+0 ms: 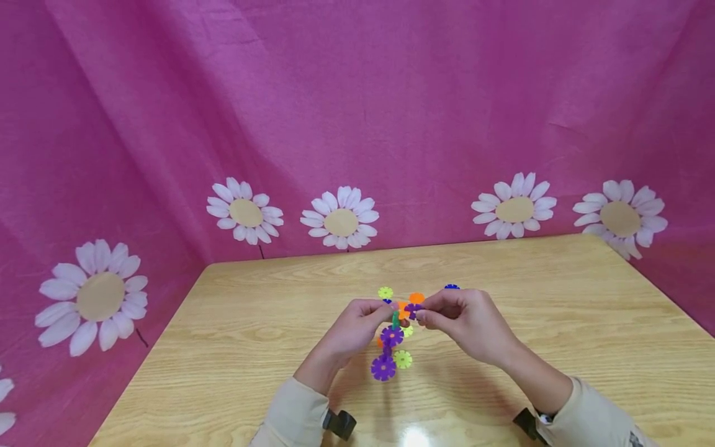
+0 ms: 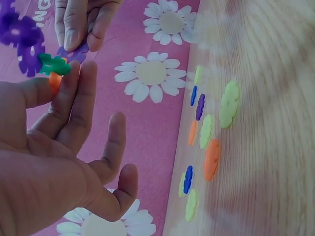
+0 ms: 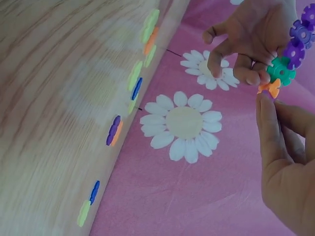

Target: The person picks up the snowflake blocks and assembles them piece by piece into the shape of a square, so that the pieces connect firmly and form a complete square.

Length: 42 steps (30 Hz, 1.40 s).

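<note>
Notched plastic discs are joined into a chain: purple discs (image 3: pixel 295 51) on one end, then a green disc (image 3: pixel 281 72), then an orange disc (image 3: pixel 273 88). My left hand (image 1: pixel 354 332) pinches the chain between thumb and fingertips near the orange and green discs, its other fingers spread apart in the left wrist view. From there the purple end (image 1: pixel 383 367) hangs down in the head view. Facing it, my right hand (image 1: pixel 475 323) pinches another purple disc (image 1: pixel 413 311) between thumb and fingers, right at the orange disc's edge. The fingertips partly hide this contact.
Loose discs lie on the wooden table (image 1: pixel 251 347) beyond and below the hands, among them a yellow-green disc (image 2: pixel 230 104), an orange disc (image 2: pixel 211 160) and a blue disc (image 3: pixel 94 192). A pink cloth (image 1: pixel 391 124) with printed daisies hangs along the table's back edge.
</note>
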Motion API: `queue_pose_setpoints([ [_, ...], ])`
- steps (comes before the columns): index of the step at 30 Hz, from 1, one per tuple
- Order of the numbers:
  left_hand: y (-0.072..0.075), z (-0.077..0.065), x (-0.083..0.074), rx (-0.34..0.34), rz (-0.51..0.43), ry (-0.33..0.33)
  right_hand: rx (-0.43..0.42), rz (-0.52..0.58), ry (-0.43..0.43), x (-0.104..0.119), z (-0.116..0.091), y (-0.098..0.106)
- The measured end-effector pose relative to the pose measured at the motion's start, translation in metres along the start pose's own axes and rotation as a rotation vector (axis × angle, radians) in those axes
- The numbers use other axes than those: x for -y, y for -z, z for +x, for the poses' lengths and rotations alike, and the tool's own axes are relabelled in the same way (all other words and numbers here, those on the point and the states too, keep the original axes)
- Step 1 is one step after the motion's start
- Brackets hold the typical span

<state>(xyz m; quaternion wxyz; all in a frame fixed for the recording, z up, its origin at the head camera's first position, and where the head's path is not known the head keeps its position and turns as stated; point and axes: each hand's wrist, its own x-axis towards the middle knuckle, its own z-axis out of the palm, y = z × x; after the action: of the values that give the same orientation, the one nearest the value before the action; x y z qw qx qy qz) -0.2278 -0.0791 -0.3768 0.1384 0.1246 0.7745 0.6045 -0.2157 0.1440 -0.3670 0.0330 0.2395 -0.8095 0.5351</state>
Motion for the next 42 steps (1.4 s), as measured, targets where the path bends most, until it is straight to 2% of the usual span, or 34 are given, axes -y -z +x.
queue_pose_setpoints([
  [8, 0.0, 0.0, 0.0, -0.008, 0.024, 0.022, 0.087, 0.057, -0.034, -0.006, 0.003, 0.004],
  [16, -0.001, 0.0, 0.0, -0.054, 0.084, -0.092, 0.131, 0.087, -0.017, -0.006, 0.005, 0.007],
  [19, 0.0, 0.0, 0.0, -0.034, 0.076, -0.101, 0.147, 0.074, -0.019, -0.007, 0.005, 0.007],
  [24, 0.002, 0.0, 0.0, 0.0, 0.063, -0.078, 0.181, 0.075, -0.011, -0.009, 0.005, 0.006],
  [29, 0.003, -0.002, -0.002, 0.009, 0.068, -0.075, 0.189, 0.049, -0.015, -0.009, 0.006, 0.003],
  [35, 0.005, -0.002, -0.004, 0.014, 0.119, -0.151, 0.216, 0.027, -0.005, -0.006, 0.007, 0.005],
  [38, 0.006, -0.003, -0.005, 0.013, 0.158, -0.181, 0.258, 0.033, -0.033, -0.005, 0.006, 0.011],
  [42, 0.007, -0.004, -0.008, -0.002, 0.192, -0.172, 0.302, 0.023, -0.144, -0.006, 0.008, 0.026],
])
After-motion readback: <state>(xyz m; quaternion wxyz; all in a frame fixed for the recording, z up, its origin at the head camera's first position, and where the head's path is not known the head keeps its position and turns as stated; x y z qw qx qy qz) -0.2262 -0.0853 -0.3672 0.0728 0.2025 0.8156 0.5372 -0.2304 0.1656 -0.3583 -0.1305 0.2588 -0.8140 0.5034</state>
